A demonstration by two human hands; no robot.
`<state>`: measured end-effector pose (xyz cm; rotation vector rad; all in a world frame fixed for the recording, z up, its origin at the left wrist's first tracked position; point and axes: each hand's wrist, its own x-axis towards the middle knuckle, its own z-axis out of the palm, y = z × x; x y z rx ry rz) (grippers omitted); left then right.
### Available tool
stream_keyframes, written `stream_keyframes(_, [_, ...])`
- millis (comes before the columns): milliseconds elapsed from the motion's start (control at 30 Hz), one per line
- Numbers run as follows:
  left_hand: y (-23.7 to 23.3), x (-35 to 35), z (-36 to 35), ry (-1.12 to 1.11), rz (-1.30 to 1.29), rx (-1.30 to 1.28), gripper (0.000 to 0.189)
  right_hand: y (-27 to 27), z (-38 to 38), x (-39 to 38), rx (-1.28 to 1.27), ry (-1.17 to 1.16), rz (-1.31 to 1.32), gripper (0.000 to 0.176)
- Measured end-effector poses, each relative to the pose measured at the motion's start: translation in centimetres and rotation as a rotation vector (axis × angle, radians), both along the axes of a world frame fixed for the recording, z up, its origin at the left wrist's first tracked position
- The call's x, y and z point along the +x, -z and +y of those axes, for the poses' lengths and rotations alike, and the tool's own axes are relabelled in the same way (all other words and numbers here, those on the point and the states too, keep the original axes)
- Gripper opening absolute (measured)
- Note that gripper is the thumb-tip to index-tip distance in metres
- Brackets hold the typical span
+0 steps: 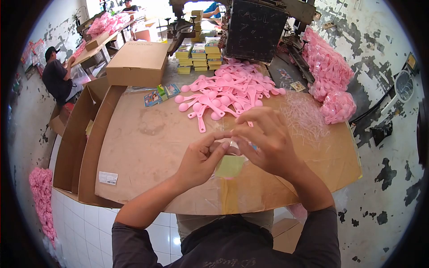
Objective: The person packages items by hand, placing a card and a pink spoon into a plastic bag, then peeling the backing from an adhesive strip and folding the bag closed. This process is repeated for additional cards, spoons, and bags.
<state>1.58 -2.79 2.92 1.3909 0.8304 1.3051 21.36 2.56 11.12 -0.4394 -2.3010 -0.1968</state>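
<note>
Over the front middle of the cardboard-covered table, both hands meet at a small yellow-green card point(230, 166), which seems to be in a clear plastic wrapper. My left hand point(201, 158) is closed, pinching its upper edge between thumb and fingers. My right hand point(270, 140) has thumb and index finger pressed together at the top of the wrapper, the other fingers bent above. A trace of pink shows at the card's lower edge; what it is cannot be made out. Just beyond the hands lies a heap of pink plastic scoops point(232, 85).
Stacks of cards point(199, 56) stand behind the scoops, near a black machine box point(254, 31). Loose cards point(161, 95) lie at left, beside an open carton point(85, 134) and a closed box point(136, 60). Plastic strips point(306, 116) and bagged scoops point(328, 67) are at right. A person point(58, 76) sits far left.
</note>
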Motion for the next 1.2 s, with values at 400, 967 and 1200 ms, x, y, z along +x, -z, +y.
stream_keyframes(400, [-0.1,0.1,-0.3,-0.199,0.522,0.345,0.035,1.2,0.8,-0.8,0.153,0.12,-0.139,0.029])
stream_keyframes(967, [0.2,-0.4,0.9,-0.109,0.106,-0.009,0.034,7.7,14.3,24.7,-0.06,0.761,-0.059,0.049])
stream_keyframes(1200, [0.6,-0.4,1.2,-0.118,0.053,-0.065,0.031,4.2,4.8,9.2,-0.839,0.215,0.175,0.03])
